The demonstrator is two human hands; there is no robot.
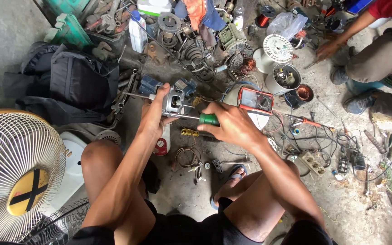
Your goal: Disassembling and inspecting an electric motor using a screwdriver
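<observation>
Your knees are framing the work, squatting over the floor | your left hand (pixel 153 113) is clenching the small fan motor (pixel 174 100), steadying it | your right hand (pixel 232 124) is gripping the green-handled screwdriver (pixel 200 118), tip at the housing | red multimeter (pixel 256 100) is lying just beyond.

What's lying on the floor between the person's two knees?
In the head view, between the left knee and the right knee lie a coil of thin wire, small pliers and the person's sandalled foot, on bare concrete floor.
</observation>
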